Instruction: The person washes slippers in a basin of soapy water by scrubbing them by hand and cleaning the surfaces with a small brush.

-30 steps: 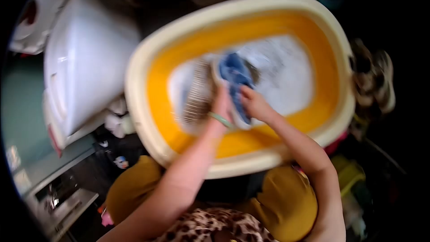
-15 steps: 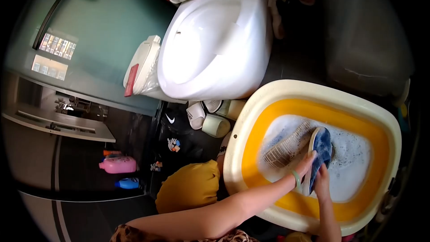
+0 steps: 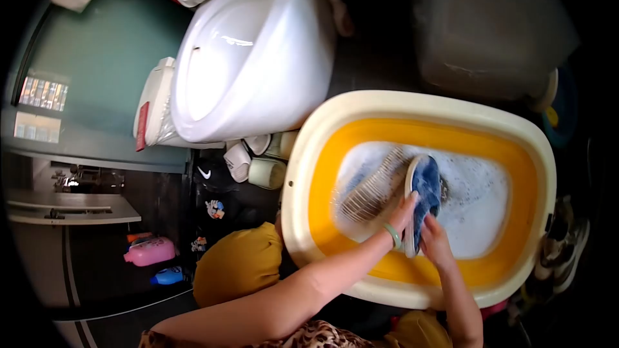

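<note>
A blue shoe [image 3: 427, 183] with a pale sole is held on its side above the soapy water in a cream and yellow basin [image 3: 419, 103]. My left hand [image 3: 403, 212], a pale green bangle at its wrist, grips the shoe along the sole side. My right hand [image 3: 436, 240] closes on the blue upper near the shoe's lower end; some of its fingers are hidden. Just left of the held shoe, a second shoe [image 3: 373, 194] lies half in the suds, its ribbed, light-coloured sole turned up.
A white toilet [image 3: 290, 58] and a lidded bin [image 3: 155, 106] stand beyond the basin. Slippers [image 3: 265, 174] lie at its left edge, sneakers [image 3: 561, 245] at its right. A grey container [image 3: 490, 32] is behind. Pink [image 3: 151, 251] and blue bottles [image 3: 169, 276] are far left.
The whole view has shifted, so the basin and toilet appear further left. Both hands still hold the blue shoe, in nearly the same pose over the basin.
</note>
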A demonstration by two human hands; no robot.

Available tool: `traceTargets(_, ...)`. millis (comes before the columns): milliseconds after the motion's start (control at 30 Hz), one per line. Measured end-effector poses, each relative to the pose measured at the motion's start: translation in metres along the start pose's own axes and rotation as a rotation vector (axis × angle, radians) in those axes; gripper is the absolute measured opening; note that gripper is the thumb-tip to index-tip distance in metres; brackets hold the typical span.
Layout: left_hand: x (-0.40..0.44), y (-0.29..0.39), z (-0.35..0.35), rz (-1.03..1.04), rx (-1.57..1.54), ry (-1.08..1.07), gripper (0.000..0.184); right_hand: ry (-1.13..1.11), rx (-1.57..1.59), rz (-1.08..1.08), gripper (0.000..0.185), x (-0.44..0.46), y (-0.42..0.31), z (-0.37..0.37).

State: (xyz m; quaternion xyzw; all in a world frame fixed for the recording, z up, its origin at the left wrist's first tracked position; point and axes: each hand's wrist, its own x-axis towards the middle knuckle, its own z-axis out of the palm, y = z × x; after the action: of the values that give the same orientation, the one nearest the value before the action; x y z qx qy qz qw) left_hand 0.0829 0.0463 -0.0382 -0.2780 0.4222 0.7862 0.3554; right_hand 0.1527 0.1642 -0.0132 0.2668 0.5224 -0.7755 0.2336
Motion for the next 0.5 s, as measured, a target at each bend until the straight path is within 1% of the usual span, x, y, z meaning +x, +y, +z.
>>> traceTargets(67,-0.009,0.003,0.017,-0.021,0.056,0.065,0.055,0.174,-0.725,-0.353,0.030,0.052,0.004,-0.023)
traceTargets(133,-0.009,0.003,0.027,0.004,0.107,0.082,0.053,0.181,-0.450,-0.331,0.027,0.060,-0.036,-0.012)
traceTargets(167,-0.007,0.007,0.029,0.022,0.129,0.075,0.052,0.171,-0.392,-0.355,0.026,0.057,-0.034,-0.008)
traceTargets(200,-0.003,0.014,0.027,-0.023,0.101,0.049,0.051,0.176,-0.330,-0.367,0.026,0.052,-0.019,-0.011)
traceTargets(233,-0.004,0.014,0.020,-0.090,0.061,0.033,0.051,0.052,-0.197,-0.117,0.031,0.058,0.027,-0.039)
traceTargets(267,-0.002,0.009,0.004,-0.138,-0.013,-0.006,0.052,-0.014,-0.234,-0.006,0.035,0.017,0.017,-0.030)
traceTargets(300,0.012,0.008,-0.013,-0.165,-0.082,-0.055,0.054,-0.084,-0.267,0.083,0.040,-0.015,-0.011,-0.017)
traceTargets(333,0.020,0.005,-0.026,-0.147,-0.105,-0.109,0.054,-0.047,-0.263,0.104,0.040,-0.032,-0.020,-0.026)
traceTargets(367,0.015,0.009,-0.031,-0.160,-0.144,-0.131,0.055,-0.179,-0.335,-0.024,0.044,-0.045,-0.024,-0.036)
traceTargets(400,0.009,0.014,-0.035,-0.173,-0.184,-0.154,0.055,-0.125,-0.363,0.009,0.045,-0.045,-0.029,-0.052)
traceTargets(433,-0.010,0.032,-0.021,-0.219,-0.240,-0.157,0.057,-0.072,-0.389,0.044,0.047,-0.044,-0.035,-0.068)
traceTargets(467,-0.022,0.044,-0.014,-0.171,-0.171,-0.146,0.061,-0.019,-0.412,0.080,0.049,-0.044,-0.040,-0.084)
traceTargets(500,-0.024,0.046,-0.013,-0.167,-0.196,-0.173,0.064,0.176,-0.510,-0.043,0.049,-0.031,-0.038,-0.106)
